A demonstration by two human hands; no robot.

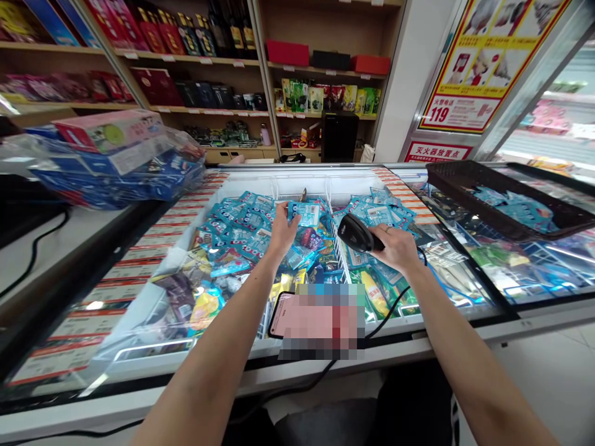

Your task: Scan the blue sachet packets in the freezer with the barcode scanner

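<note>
My left hand (284,228) grips a small blue packet (309,215) with a white label facing up, raised over the freezer's middle. In my right hand (395,248) is a black barcode scanner (357,234), its head angled toward the packet. Its black cord (395,306) trails down over the freezer's front edge. Many similar blue packets (246,217) lie in a pile under the hands, on both sides of a white wire divider (341,254). A phone (302,316), partly blurred out, lies near the front edge.
A brown tray (483,170) with more blue packets stands at the right. On the left, boxes in a clear plastic bag (125,161) rest beside the freezer. Shelves (195,59) of bottles and boxes line the back. The freezer's front rim (400,350) runs close to my body.
</note>
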